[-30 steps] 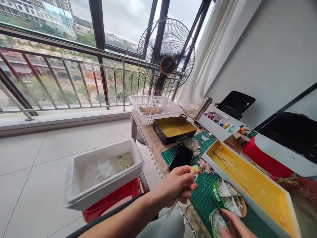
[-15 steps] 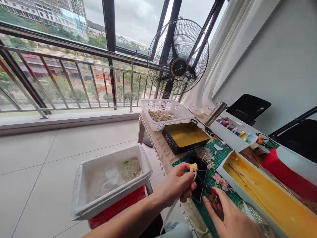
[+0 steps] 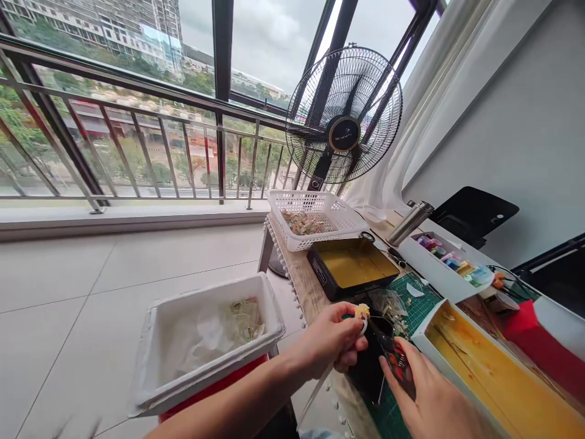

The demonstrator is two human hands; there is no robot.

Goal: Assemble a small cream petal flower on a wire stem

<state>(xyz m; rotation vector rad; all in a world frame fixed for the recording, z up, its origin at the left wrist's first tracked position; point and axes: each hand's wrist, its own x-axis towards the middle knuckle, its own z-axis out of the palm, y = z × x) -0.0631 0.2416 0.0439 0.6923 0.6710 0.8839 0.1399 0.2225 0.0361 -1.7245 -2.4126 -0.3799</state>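
Left hand [image 3: 331, 338] has its fingers pinched together on a little yellow piece [image 3: 362, 311] with a white loop under it, held up off the table so it's easy to get at. Right hand [image 3: 432, 396] is wrapped around a small red-handled tool [image 3: 398, 366], can't tell if it's pliers or snips, tips aimed right at the piece. Below them sits a black phone [image 3: 370, 378] on a green cutting mat [image 3: 415, 296]. The white foam box [image 3: 210, 372] by the left arm looks parked there for scraps.
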